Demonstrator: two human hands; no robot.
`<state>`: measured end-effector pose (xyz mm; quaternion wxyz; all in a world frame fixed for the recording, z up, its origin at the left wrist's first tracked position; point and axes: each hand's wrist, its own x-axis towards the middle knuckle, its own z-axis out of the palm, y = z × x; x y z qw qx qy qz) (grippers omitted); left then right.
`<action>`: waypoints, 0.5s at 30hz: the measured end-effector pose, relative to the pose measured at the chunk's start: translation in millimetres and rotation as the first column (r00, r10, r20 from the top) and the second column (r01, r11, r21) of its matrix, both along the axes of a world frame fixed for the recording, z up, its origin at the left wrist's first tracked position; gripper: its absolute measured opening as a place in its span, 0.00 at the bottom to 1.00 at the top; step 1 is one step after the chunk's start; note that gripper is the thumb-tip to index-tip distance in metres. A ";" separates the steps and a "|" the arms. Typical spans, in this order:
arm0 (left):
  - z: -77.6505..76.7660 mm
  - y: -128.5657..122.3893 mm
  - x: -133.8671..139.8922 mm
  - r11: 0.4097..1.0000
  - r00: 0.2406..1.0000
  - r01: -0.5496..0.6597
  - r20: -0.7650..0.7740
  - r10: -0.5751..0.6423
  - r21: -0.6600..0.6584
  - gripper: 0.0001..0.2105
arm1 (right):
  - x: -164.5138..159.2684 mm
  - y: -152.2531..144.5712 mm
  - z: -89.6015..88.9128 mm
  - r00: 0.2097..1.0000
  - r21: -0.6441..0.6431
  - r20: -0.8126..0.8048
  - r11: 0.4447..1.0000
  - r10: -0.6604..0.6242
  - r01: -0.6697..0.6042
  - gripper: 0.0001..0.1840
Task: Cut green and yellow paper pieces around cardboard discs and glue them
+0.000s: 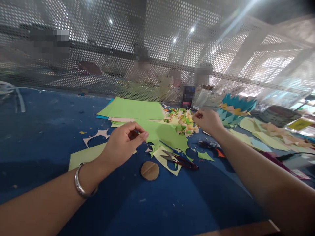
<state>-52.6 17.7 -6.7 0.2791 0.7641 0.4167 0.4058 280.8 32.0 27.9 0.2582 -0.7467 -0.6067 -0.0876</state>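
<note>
My left hand [126, 142], with a silver bangle at the wrist, hovers over the green paper. Its thumb and index finger are pressed together; I cannot make out anything between them. My right hand [208, 121] is at the right edge of a heap of small folded paper pieces [183, 119] in yellow, green and peach. Those fingers are curled closed, and what they hold, if anything, is hidden. Below the hands lie a round brown cardboard disc [150, 170], dark-handled scissors [183, 161], a blue stick-like tool [167, 146] and a dark pen-like tool [209, 144].
Green paper sheets [137, 108] are stacked behind my left hand. Cut paper scraps [97, 135] lie around the blue table [118, 206]. A teal zigzag paper piece [236, 109], a clear bottle [203, 97] and a dark box [188, 97] stand near the perforated metal screen [98, 49].
</note>
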 end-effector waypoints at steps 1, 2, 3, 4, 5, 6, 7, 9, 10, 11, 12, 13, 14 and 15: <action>0.4 2.2 -0.8 1.000 1.000 -0.012 0.011 0.012 -0.003 0.10 | -2.7 -5.9 -3.4 1.000 -0.003 -0.001 1.000 0.012 -0.012 0.09; 1.0 4.5 -1.8 1.000 1.000 -0.023 0.021 0.023 -0.010 0.09 | -7.4 -12.7 -6.7 0.999 -0.014 -0.004 0.999 0.035 -0.035 0.10; 2.0 6.8 -3.1 0.999 0.999 -0.040 0.027 0.040 -0.006 0.09 | -13.6 -19.7 -9.6 0.998 -0.031 -0.007 0.997 0.064 -0.064 0.10; 3.5 9.1 -4.8 0.998 0.997 -0.069 0.024 0.068 0.010 0.08 | -20.5 -26.5 -12.2 0.996 -0.044 -0.006 0.995 0.094 -0.094 0.10; 5.5 11.4 -7.1 0.995 0.995 -0.099 0.010 0.099 0.029 0.08 | -27.5 -32.7 -14.3 0.993 -0.053 -0.006 0.992 0.117 -0.117 0.11; 8.2 13.6 -9.9 0.989 0.991 -0.135 -0.007 0.136 0.051 0.08 | -34.2 -38.0 -16.1 0.988 -0.069 -0.003 0.985 0.156 -0.156 0.10; 11.3 15.7 -13.5 0.982 0.984 -0.172 -0.034 0.175 0.072 0.08 | -40.1 -42.5 -17.7 0.976 -0.090 -0.005 0.972 0.219 -0.219 0.10; 17.9 20.0 -22.5 0.972 0.968 -0.211 -0.114 0.222 0.102 0.09 | -48.8 -49.1 -20.4 0.956 -0.089 -0.031 0.952 0.291 -0.293 0.10; 20.8 22.2 -27.6 0.975 0.958 -0.202 -0.188 0.217 0.098 0.09 | -51.5 -51.5 -21.7 0.946 -0.083 -0.043 0.943 0.321 -0.324 0.09; 23.0 24.3 -32.7 0.984 0.941 -0.164 -0.288 0.175 0.063 0.10 | -53.0 -53.5 -22.8 0.938 -0.076 -0.055 0.935 0.342 -0.346 0.09; 24.2 26.4 -37.5 0.991 0.917 -0.136 -0.376 0.134 0.021 0.11 | -53.6 -55.3 -23.7 0.931 -0.070 -0.065 0.929 0.359 -0.363 0.09; 24.5 28.4 -41.6 0.993 0.893 -0.116 -0.437 0.103 -0.002 0.13 | -53.4 -57.1 -24.4 0.926 -0.064 -0.078 0.925 0.371 -0.376 0.08; 23.7 30.2 -44.9 0.995 0.864 -0.098 -0.497 0.080 -0.011 0.15 | -52.8 -59.1 -24.7 0.920 -0.058 -0.096 0.921 0.379 -0.385 0.08; 22.2 31.7 -47.0 0.997 0.835 -0.081 -0.546 0.064 -0.008 0.16 | -52.1 -61.2 -24.5 0.915 -0.053 -0.119 0.917 0.387 -0.395 0.09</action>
